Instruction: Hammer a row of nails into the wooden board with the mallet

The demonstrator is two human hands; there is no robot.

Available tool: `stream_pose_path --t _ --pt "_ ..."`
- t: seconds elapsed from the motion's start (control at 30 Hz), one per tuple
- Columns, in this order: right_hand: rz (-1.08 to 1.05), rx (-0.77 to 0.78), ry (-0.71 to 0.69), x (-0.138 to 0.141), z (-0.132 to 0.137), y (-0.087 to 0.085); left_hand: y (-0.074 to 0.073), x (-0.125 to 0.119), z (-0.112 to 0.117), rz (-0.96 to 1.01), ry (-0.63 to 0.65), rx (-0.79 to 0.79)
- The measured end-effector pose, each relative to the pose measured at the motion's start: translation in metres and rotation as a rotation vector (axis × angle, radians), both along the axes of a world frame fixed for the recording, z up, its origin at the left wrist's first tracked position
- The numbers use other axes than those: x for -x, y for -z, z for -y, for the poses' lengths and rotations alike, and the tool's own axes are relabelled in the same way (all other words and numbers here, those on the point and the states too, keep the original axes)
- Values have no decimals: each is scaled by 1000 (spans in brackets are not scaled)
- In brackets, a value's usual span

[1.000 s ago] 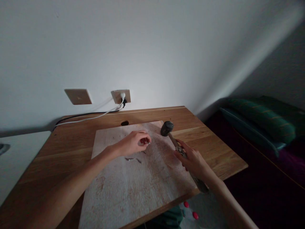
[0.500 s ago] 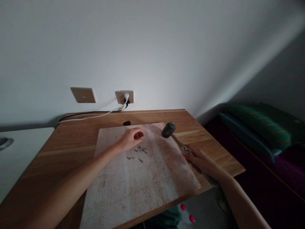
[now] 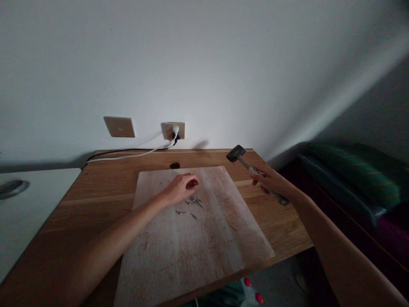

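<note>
My left hand (image 3: 182,187) rests over the whitish wooden board (image 3: 179,256), thumb and fingertips pinched together. A tiny glint shows at the fingertips, but what they hold is too small to make out. Just below that hand lie several small, thin metal pieces that look like nails (image 3: 195,201); a couple more (image 3: 182,212) are closer to me. My right hand (image 3: 271,179) grips the wooden handle of a mallet (image 3: 236,154) with a black head. The mallet is raised to the right of the board, its head up and to the left.
The board lies on a brown wooden table (image 3: 70,213) against a white wall. A wall socket (image 3: 173,130) has white and black cables running left along the table's back edge. A white surface (image 3: 38,204) stands at left; striped green cushions (image 3: 358,170) lie at right.
My right hand has lifted the mallet up off the board's right edge, turning its head. My left hand stays pinched at about the same spot on the board. The view has shifted slightly.
</note>
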State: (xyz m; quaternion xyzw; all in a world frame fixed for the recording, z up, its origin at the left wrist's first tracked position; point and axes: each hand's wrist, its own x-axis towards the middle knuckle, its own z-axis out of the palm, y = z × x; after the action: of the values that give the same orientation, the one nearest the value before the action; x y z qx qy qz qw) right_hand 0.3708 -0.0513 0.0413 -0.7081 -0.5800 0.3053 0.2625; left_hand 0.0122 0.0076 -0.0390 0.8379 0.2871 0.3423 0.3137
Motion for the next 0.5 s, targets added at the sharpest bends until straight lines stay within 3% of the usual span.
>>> stream_pose_path --t 0.13,0.27,0.5 --pt "120 -45 -39 -1 -5 2 4 -1 -2 29 7 -39" --pt "127 3 -106 5 -3 1 3 0 -1 30 3 -53" --pt "38 -103 -7 8 4 -4 2 0 0 23 11 -65"
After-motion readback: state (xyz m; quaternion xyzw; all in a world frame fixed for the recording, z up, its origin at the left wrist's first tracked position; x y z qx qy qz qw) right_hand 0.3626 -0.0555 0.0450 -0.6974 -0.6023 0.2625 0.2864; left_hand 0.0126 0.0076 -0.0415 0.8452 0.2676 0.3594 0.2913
